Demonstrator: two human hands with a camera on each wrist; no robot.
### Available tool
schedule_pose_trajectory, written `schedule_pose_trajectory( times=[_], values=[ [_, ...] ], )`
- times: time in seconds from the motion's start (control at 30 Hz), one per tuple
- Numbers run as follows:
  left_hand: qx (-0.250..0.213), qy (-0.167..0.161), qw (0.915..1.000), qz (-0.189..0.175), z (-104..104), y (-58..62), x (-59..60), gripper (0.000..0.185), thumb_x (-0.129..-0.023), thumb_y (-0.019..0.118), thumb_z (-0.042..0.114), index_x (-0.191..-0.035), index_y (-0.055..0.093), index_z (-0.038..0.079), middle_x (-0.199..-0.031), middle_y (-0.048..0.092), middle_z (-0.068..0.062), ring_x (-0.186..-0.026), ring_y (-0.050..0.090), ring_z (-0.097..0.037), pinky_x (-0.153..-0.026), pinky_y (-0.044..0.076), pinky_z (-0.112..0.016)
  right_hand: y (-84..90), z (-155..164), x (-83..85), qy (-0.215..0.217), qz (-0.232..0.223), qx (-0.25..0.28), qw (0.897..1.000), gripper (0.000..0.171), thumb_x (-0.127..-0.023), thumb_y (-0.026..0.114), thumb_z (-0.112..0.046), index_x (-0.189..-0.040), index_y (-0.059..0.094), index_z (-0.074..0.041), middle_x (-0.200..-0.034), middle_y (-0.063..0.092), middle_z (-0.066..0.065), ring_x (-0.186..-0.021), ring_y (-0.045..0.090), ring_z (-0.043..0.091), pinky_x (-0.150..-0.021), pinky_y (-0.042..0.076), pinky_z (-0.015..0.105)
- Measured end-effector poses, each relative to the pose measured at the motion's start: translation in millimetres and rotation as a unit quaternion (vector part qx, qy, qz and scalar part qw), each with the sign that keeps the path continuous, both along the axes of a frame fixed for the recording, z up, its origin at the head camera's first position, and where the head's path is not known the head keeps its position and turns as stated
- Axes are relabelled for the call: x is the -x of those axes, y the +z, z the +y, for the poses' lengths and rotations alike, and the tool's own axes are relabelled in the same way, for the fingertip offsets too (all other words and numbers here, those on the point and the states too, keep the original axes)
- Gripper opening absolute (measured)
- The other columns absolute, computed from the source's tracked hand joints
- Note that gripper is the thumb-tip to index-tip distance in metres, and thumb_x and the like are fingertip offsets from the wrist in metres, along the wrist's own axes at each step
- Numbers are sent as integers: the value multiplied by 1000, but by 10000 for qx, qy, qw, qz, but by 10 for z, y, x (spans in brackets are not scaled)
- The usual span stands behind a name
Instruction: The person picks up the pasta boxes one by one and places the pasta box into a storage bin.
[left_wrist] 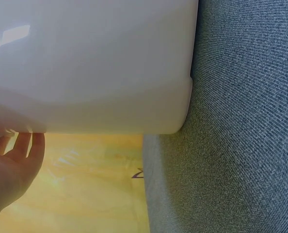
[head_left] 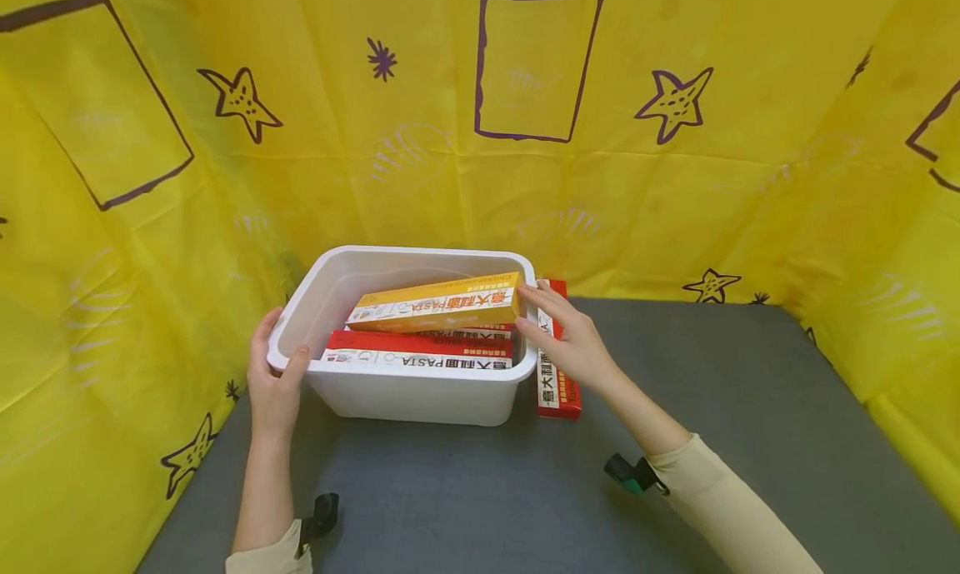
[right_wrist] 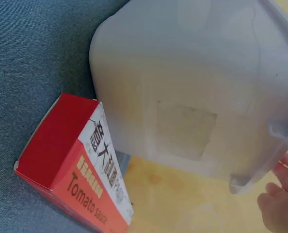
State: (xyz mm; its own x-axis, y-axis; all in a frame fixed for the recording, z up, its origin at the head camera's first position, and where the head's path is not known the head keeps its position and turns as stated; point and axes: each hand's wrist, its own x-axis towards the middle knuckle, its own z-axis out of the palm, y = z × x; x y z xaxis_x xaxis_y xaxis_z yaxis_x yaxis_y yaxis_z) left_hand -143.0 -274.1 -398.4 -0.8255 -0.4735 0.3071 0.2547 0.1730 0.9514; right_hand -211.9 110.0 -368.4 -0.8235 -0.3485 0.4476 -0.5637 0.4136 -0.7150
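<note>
A white plastic bin [head_left: 420, 395] stands on the dark table. My left hand [head_left: 275, 382] grips its left rim, thumb over the edge and fingers outside; in the left wrist view those fingers [left_wrist: 35, 150] lie along the bin's wall. My right hand [head_left: 566, 336] reaches over the right rim, thumb and fingertips at the near end of a yellow pasta box [head_left: 438, 301]. That box lies aslant on top of red-and-white pasta boxes [head_left: 420, 349] inside the bin. In the right wrist view the right hand [right_wrist: 284, 194] shows beside the rim, its fingertips partly hidden.
Against the bin's right side, a red tomato sauce pasta box [head_left: 558, 366] rests on the grey table cloth [head_left: 720, 424]. A yellow curtain [head_left: 420, 99] with drawn stars and frames encloses the table at the back and sides.
</note>
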Motion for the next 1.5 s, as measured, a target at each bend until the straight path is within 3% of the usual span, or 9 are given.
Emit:
schedule_pose_trajectory(
  times=[0.37, 0.6, 0.77, 1.03, 1.3, 1.5],
  values=[
    [24, 34, 10000, -50, 15, -2, 7, 59, -89, 57, 13, -146, 42, 23, -139, 45, 1, -115, 40, -18, -92, 36, -33, -25, 71, -20, -390, -119, -123, 9991, 52, -92, 67, -25, -141, 53, -15, -149, 45, 6, -142, 31, 22, -108, 29, 55],
    [-102, -28, 9995, 300, 11, -16, 18, 58, -89, 55, 9, -145, 44, 19, -141, 46, -2, -115, 42, -18, -91, 34, -28, -109, 195, -77, -616, -182, 142, 9978, 51, -92, 67, -21, -140, 54, -13, -147, 47, 7, -141, 33, 24, -109, 28, 54],
    [-97, -2, 9996, 270, 17, -15, 12, 58, -89, 56, 11, -145, 44, 18, -140, 46, -1, -115, 42, -18, -91, 34, -29, -166, 282, -108, -743, -357, 278, 9962, 53, -92, 67, -22, -142, 51, -15, -149, 44, 5, -140, 34, 23, -109, 30, 52],
    [-56, 68, 9999, 49, 28, -11, 0, 58, -89, 57, 13, -145, 43, 23, -140, 45, 1, -116, 40, -18, -93, 35, -34, -307, 394, -111, -783, -773, 511, 9926, 59, -93, 67, -23, -146, 44, -13, -148, 43, 6, -138, 36, 26, -111, 29, 48],
    [-117, 71, 9999, 8, 30, -7, -12, 59, -89, 57, 13, -145, 43, 24, -141, 44, 2, -116, 40, -18, -94, 35, -35, -472, 435, -140, -863, -1646, 397, 9818, 88, -86, 75, -32, -153, 24, -9, -156, 26, 12, -142, 25, 32, -110, 28, 52],
    [-107, 22, 9999, 15, 35, -5, -2, 60, -88, 58, 14, -145, 42, 23, -141, 44, 2, -117, 39, -19, -95, 36, -36, -607, 433, -139, -866, -2073, 424, 9735, 99, -82, 78, -31, -154, 16, -6, -158, 20, 16, -143, 20, 34, -110, 27, 52]
  ],
)
